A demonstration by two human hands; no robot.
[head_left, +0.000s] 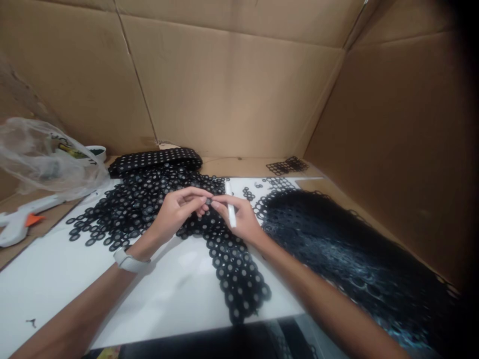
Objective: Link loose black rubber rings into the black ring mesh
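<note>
From the head camera, your left hand (175, 209) and right hand (239, 217) meet fingertip to fingertip just above the black ring mesh (232, 259), which lies on the white sheet (168, 294). Your left fingers are pinched on a small dark piece (207, 201), too small to tell what it is, and your right fingertips touch it from the other side. Your right hand is also closed around a white stick (231, 207), which runs up past your knuckles, away from you. A white wristband (127, 261) sits on your left wrist, just left of the mesh strip.

Left of the mesh, a white glue gun (22, 222) lies well apart, with a clear plastic bag (41, 159) beyond it. Right of the mesh, touching its edge, a large dark heap of rings (344, 249) spreads along the cardboard wall (392, 139). Beyond the mesh, a folded black dotted piece (157, 158) rests against its far edge.
</note>
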